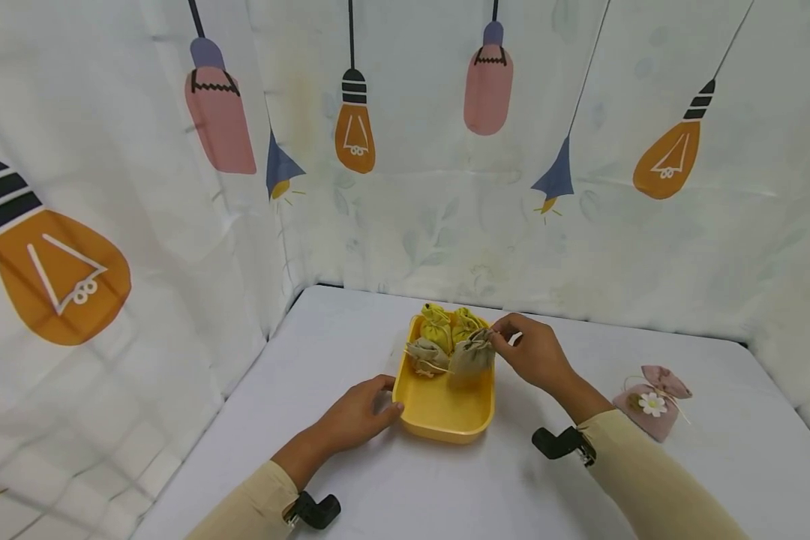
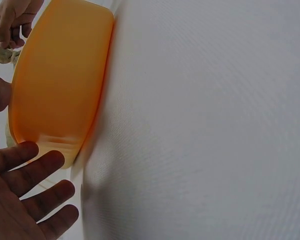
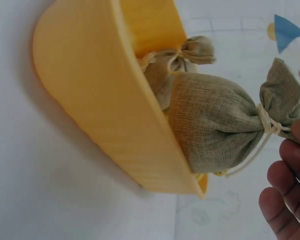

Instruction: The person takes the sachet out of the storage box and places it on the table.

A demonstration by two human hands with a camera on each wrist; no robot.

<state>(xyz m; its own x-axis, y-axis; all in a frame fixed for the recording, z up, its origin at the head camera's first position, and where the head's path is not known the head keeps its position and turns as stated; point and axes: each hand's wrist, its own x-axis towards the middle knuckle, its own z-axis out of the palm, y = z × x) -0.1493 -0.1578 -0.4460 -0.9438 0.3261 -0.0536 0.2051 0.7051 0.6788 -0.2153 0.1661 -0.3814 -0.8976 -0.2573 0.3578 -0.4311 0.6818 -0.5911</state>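
Grey-Brown Pouch [image 3: 215, 122] Held by Its Gathered Top at a Yellow Tray [image 1: 445, 411]

The right hand [image 1: 535, 352] pinches the pouch just above its tied pale cord [image 3: 276, 128], the bag hanging at the tray's right side, its base overlapping the rim; whether the two touch is hard to tell. The left hand [image 1: 359, 415], fingers spread and nearly straight, steadies the tray's near-left side with the thumb against it. The coarse, linen-like weave and rounded belly suggest a soft, light, lightly stuffed bag, unlikely to slip or break. The puckered cloth above the cord looks the surest hold; a loose cord end would likely swing. The smooth, glossy tray, apparently thin plastic with rounded corners, looks light enough to slide if nudged. Inside lie a second grey-brown pouch [image 1: 427, 355] and two yellow pouches [image 1: 436, 327] toward the far end. Well apart on the white counter [image 1: 351, 337], to the right, rests a pink pouch [image 1: 663, 426] with a white flower [image 1: 652, 405]. Behind hangs wrinkled cloth [image 1: 405, 232] printed with lamps.
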